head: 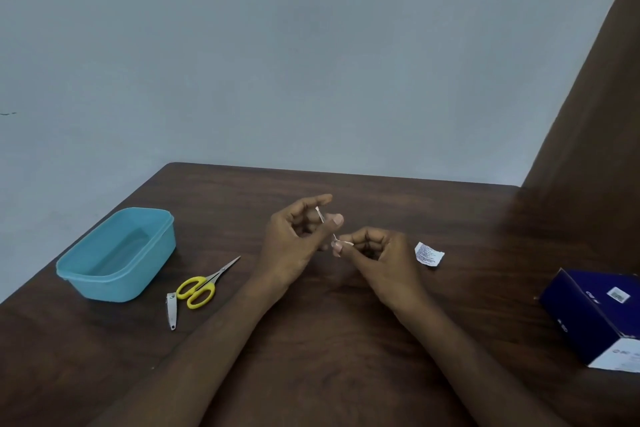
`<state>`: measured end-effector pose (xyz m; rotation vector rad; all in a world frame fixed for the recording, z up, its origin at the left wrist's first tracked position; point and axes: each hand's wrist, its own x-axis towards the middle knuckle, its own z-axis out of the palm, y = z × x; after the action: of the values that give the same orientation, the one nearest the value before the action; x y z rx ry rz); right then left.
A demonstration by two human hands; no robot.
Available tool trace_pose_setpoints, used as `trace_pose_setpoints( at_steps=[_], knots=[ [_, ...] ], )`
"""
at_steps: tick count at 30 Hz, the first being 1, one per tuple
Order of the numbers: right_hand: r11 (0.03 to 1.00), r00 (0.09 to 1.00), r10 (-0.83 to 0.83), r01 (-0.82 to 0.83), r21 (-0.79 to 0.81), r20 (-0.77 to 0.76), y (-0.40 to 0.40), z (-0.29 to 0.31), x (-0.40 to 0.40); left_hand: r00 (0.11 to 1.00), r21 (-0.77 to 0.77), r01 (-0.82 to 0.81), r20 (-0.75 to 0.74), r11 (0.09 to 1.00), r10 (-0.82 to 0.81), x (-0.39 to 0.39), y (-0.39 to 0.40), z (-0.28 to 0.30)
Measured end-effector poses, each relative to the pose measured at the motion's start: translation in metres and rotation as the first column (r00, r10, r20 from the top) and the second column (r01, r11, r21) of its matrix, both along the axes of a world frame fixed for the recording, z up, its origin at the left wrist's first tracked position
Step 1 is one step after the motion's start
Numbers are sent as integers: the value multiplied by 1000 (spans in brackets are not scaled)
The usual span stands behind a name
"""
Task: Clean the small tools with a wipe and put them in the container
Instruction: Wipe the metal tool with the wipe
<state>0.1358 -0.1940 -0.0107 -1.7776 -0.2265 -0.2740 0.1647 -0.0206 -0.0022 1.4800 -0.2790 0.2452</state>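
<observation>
Above the middle of the dark wooden table (311,340), my left hand (298,239) pinches a thin metal tool (321,216) between thumb and fingers. My right hand (377,253) pinches a small wipe (344,243) around the tool's lower end. A light blue plastic container (117,253) stands open at the left. Yellow-handled scissors (204,284) and a silver nail clipper (171,310) lie on the table just right of the container.
A torn white wipe sachet (428,254) lies right of my hands. A dark blue box (595,315) sits at the table's right edge. A brown curtain (595,114) hangs at the right. The wall behind is pale grey-blue.
</observation>
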Motion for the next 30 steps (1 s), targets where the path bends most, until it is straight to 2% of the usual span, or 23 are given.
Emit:
trace_pose_setpoints(
  at_steps=[2, 6, 10, 15, 21, 25, 28, 30],
  knots=[
    [1000, 1000, -10, 10, 5, 9, -3, 1, 0, 999, 69, -50, 13, 996, 50, 1, -1, -3],
    [995, 997, -76, 75, 65, 22, -5, 3, 2, 993, -20, -116, 23, 993, 116, -1, 2, -2],
    [983, 988, -153, 151, 104, 6, -11, 0, 9, 985, 23, -163, 57, 986, 161, -2, 11, -2],
    [1000, 1000, -12, 12, 15, -23, -6, 5, -1, 976, 142, -203, 113, 969, 187, -17, 13, 1],
    [994, 996, 81, -79, -72, 22, 5, 6, -14, 949, 134, -307, 121, 942, 292, -23, 11, 4],
    [985, 990, 137, -139, -99, -25, 2, 5, -16, 939, 251, -323, 203, 913, 276, -40, 11, 20],
    [982, 984, 171, -175, -73, -50, 1, 6, -14, 939, 378, -323, 245, 867, 243, -61, 31, 53],
    [982, 984, 172, -175, -69, -51, -1, 6, -16, 926, 417, -366, 250, 832, 283, -68, 53, 76]
  ],
)
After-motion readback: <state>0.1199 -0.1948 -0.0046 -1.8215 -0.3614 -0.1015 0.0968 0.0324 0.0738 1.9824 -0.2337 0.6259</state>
